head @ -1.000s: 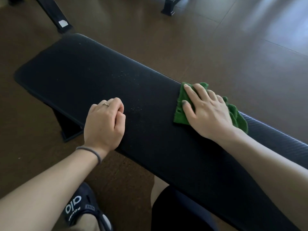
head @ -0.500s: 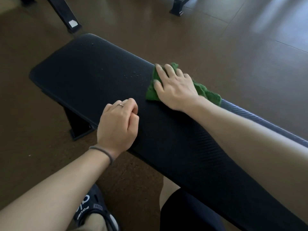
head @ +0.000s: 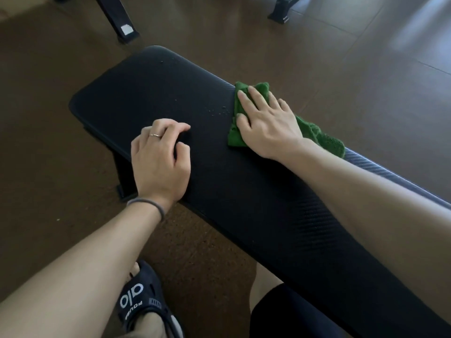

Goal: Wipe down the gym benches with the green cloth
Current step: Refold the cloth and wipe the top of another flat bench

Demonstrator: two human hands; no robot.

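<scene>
Black padded gym bench (head: 151,93) runs diagonally from upper left to lower right; its rounded end lies at upper left.

Green cloth (head: 324,136) lies on the bench top against the far long edge, roughly midway along the visible length. It is bunched; part of it trails out behind the wrist along that far edge.

Right hand (head: 266,123) lies flat, palm down, on the cloth. Fingers are straight and slightly spread, pressing the cloth to the pad; no curling round the fabric is seen. Fingertips point toward the rounded end.

Left hand (head: 159,162) rests on the bench top at the near long edge, well apart from the cloth. Fingers are loosely curled, tips touching the pad, holding nothing. A thin ring (head: 155,135) sits on one finger, a grey hair tie (head: 146,203) round the wrist.

Small water droplets (head: 218,111) sit on the pad just beside the cloth, on its rounded-end side; a few more lie near the rounded end.

Brown floor (head: 48,118) surrounds the bench. A dark sandal (head: 141,303) with white lettering is below the near edge. Two black equipment feet (head: 122,23) stand on the floor beyond the rounded end.
</scene>
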